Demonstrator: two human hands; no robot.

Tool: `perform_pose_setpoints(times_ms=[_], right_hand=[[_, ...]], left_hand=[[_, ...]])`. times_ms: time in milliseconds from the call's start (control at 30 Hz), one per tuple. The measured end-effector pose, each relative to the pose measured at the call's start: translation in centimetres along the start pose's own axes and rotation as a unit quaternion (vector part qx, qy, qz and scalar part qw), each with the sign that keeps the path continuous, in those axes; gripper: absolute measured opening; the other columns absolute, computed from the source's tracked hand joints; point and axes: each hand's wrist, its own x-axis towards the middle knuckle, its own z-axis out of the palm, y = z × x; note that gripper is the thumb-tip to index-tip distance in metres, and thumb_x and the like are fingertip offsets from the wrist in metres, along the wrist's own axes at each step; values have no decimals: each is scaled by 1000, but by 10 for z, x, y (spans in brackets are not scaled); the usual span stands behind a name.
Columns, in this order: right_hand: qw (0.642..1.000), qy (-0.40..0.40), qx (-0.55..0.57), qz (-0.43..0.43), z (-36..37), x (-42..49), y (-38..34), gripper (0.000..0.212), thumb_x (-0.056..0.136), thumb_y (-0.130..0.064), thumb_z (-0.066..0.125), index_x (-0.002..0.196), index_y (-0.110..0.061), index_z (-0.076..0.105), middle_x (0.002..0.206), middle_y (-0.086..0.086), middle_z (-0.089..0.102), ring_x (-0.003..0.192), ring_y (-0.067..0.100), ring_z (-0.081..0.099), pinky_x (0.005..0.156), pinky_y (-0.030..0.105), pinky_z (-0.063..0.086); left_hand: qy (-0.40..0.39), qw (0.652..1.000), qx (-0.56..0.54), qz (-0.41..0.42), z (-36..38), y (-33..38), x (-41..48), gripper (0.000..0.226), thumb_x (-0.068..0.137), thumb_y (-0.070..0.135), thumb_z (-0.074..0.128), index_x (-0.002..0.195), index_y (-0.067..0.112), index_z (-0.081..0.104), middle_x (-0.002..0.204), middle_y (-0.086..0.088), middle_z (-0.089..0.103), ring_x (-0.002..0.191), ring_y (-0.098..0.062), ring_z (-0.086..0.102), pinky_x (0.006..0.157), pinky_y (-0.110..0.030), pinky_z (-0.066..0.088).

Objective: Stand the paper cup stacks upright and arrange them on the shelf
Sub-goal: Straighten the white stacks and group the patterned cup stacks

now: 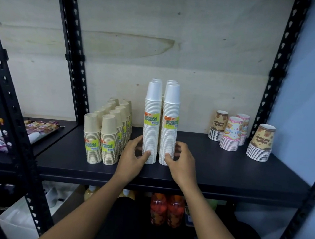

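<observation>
Cup stacks (pixel 149 138) gripped low, left hand (pixel 131 159), right hand (pixel 183 163)

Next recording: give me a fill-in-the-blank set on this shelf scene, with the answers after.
1. The front cup stacks that the left hand and right hand grip are ____ in colour.
2. The tan cup stacks stand to their ____.
3. The printed cup stacks, at the right end of the shelf, number ____.
4. The yellow label reads "Disposable ____".
Missing words: white; left; four; Tableware.
</observation>
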Motion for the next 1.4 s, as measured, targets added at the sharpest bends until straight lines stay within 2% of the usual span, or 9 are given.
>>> perform_pose_setpoints(times_ms=[100,233,333,667,833,967,1067,1200,1400], right_hand=[[1000,3,0,-3,0,-3,0,45,88,-26,74,129,-24,54,120,-12,63,92,-12,57,64,2,44],[1000,8,-5,-8,2,-4,-2,44,89,-28,74,128,-24,55,119,-14,63,90,-14,57,65,2,44],[1000,13,-7,-13,3,-5,-2,44,89,-28,75,128,-23,55,118,-13,63,91,-12,58,64,5,44],[1000,7,-12,-1,2,-6,-2,49,86,-33,77,129,-23,55,119,-11,64,92,-9,60,65,6,46],[997,-40,-57,35,-4,-1,6,67,77,-40,82,134,-18,55,123,-1,62,106,10,61,88,26,51],[984,-103,-125,73,-14,10,0,80,79,-42,81,143,-6,50,138,9,58,122,21,59,101,37,50],[969,-153,-181,76,-29,15,-8,69,85,-44,76,137,-4,57,139,10,59,121,24,61,96,33,51],[936,-221,-259,87,-65,10,-10,52,89,-48,70,125,-10,68,129,4,65,113,20,62,92,30,51],[936,-185,-278,109,-135,-6,3,39,90,-50,67,103,-14,74,109,-1,70,105,15,64,91,32,52]], left_hand=[[3,1000,-10,-12,1,1,-1,62,89,30,75,145,30,48,131,11,61,113,2,60,95,-24,51],[11,999,-24,-27,1,5,-3,57,87,32,77,137,36,52,120,23,65,106,10,62,83,-11,47],[20,999,-31,-35,2,8,-5,54,85,32,79,133,37,54,115,27,65,104,9,63,83,-12,48],[8,997,-33,-67,0,9,-5,73,84,34,80,147,27,45,122,15,66,106,4,64,88,-18,52],[21,992,70,-98,2,12,-11,75,77,35,85,140,12,53,119,-2,69,103,-11,64,91,-25,55],[0,983,171,-65,2,14,-20,43,80,34,82,114,14,66,108,1,63,98,-13,61,84,-26,51],[0,976,214,-29,0,18,-26,9,89,22,70,89,15,65,94,0,57,84,-16,61,72,-25,47],[4,965,257,43,6,26,-40,15,91,24,64,80,14,59,88,1,51,73,-13,53,63,-28,46],[-128,928,301,182,53,65,-40,24,96,46,51,93,26,64,93,11,51,83,-10,57,61,-28,46]])
